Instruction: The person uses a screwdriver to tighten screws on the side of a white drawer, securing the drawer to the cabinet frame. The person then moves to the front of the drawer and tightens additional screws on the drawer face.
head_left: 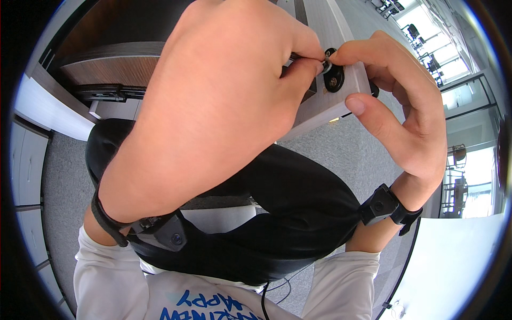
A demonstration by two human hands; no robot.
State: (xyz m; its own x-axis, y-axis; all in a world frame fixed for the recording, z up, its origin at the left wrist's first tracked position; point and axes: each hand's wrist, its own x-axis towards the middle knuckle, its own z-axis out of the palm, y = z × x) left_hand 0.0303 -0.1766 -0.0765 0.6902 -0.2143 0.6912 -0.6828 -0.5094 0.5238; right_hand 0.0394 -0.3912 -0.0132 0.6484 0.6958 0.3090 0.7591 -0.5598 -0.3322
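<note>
My left hand [229, 80] reaches across to the board's end, its thumb and forefinger pinched on a small shiny metal piece [326, 65]. That piece sits against a black oval plate [335, 77], which is fixed to the pale wood-grain board [349, 80] and has a screw head showing at its near end. My right hand [410, 101] arches around the board's right end. Its forefinger tip touches or nearly touches the plate's upper part, while the thumb stands apart, near the board's edge. Its other fingers are curled and partly hidden.
A dark wooden drawer [112, 69] with a black slide rail [114, 93] lies at the left. Black-trousered legs [298, 186] are below the board. White cabinets [28, 170] line the left side, and a white panel [458, 261] stands at the lower right. Chairs [413, 32] are far off.
</note>
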